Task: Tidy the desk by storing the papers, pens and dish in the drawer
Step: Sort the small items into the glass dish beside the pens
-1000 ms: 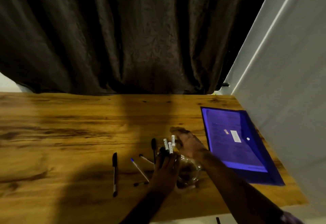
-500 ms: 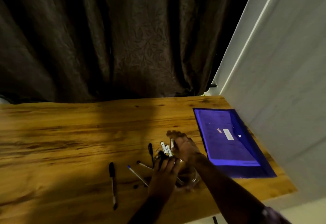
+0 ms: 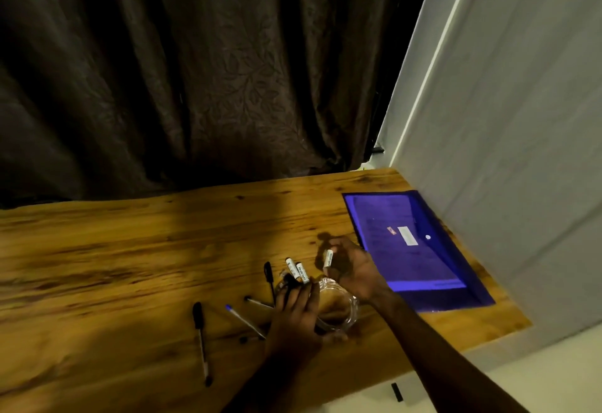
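1. Tabletop (image 3: 130,266) of grained wood carries a glass dish (image 3: 353,310) near its front edge, between the two hands.
2. Left hand (image 3: 294,315) grips a bundle of markers (image 3: 298,271). Their white labelled ends fan out past the fingers, just beside the dish.
3. Right hand (image 3: 353,271) pinches one white marker (image 3: 328,259) just beyond the dish's far rim.
4. Loose on the wood, left of the dish, lie a black pen (image 3: 200,341), a blue-tipped pen (image 3: 244,319) and a third pen (image 3: 257,302).
5. Purple folder (image 3: 423,269) with papers inside lies flat at the right, beside the white wall (image 3: 521,152). A dark curtain (image 3: 195,87) hangs behind.
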{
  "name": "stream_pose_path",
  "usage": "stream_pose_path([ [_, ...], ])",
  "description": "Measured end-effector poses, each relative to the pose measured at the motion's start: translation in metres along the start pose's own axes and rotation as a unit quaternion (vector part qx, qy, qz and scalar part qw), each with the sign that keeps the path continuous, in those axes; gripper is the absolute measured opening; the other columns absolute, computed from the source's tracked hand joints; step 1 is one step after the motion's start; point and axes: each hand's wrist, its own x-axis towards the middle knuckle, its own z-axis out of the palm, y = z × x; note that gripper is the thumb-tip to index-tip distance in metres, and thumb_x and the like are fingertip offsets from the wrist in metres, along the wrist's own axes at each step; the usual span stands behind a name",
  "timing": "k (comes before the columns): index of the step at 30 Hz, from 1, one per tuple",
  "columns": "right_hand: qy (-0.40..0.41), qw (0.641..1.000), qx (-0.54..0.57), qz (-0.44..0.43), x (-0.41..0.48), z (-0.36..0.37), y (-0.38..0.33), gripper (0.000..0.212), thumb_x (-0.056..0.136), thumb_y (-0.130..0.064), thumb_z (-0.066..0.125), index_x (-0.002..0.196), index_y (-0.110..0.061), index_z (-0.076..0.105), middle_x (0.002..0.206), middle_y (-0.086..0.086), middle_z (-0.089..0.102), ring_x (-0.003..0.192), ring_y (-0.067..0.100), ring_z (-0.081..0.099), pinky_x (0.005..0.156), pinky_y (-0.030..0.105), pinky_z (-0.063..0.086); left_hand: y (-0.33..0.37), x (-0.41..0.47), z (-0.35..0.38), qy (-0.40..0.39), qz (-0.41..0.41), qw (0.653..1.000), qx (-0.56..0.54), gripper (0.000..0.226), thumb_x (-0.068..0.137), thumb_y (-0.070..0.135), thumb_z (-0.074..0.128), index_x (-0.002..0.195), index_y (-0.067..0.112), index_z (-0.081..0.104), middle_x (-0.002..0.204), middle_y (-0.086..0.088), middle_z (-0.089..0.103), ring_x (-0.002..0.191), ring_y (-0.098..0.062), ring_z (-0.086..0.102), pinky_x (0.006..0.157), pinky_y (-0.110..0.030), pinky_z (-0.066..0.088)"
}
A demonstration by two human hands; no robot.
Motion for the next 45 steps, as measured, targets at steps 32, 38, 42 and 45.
stream_pose_path([
  [32,-0.133,0.975,-0.178,-0.028,0.022,0.024,-0.011,0.034,0.078,-0.034,0.057,0.111,-0.039,0.059,0.11,-0.007,0.07,0.1,0.014,0.067,0.087,0.038,0.056,-0.003,0.002,-0.002,-0.074,-0.046,0.996,-0.035,0.111,0.066,0.096,0.034,0.129,0.009,0.061,0.128,-0.008,0.064,0.12,-0.028,0.059,0.107,-0.044,0.031],
  [38,-0.147,0.96,-0.237,0.015,0.033,0.043,-0.033,0.033,0.082,-0.033,0.061,0.115,-0.031,0.056,0.115,-0.002,0.062,0.107,0.023,0.061,0.082,0.028,0.047,-0.004,0.004,0.003,-0.052,-0.048,0.996,-0.057,0.11,0.064,0.097,0.031,0.119,0.008,0.067,0.116,-0.008,0.069,0.107,-0.028,0.064,0.101,-0.044,0.035],
  [42,-0.139,0.96,-0.24,0.035,0.038,0.052,-0.034,0.022,0.08,-0.029,0.062,0.098,-0.03,0.049,0.104,-0.001,0.063,0.097,0.023,0.062,0.075,0.033,0.051,-0.003,0.005,0.0,-0.071,-0.052,0.995,-0.056,0.111,0.063,0.098,0.026,0.119,0.012,0.067,0.115,-0.004,0.069,0.104,-0.026,0.065,0.1,-0.041,0.032],
  [45,-0.111,0.974,-0.194,0.05,0.037,0.049,-0.029,0.018,0.077,-0.041,0.06,0.085,-0.031,0.047,0.089,-0.005,0.063,0.083,0.016,0.061,0.065,0.027,0.05,-0.003,0.005,0.0,-0.078,-0.052,0.994,-0.051,0.111,0.062,0.098,0.029,0.123,0.013,0.065,0.12,-0.003,0.068,0.11,-0.024,0.064,0.104,-0.04,0.029],
])
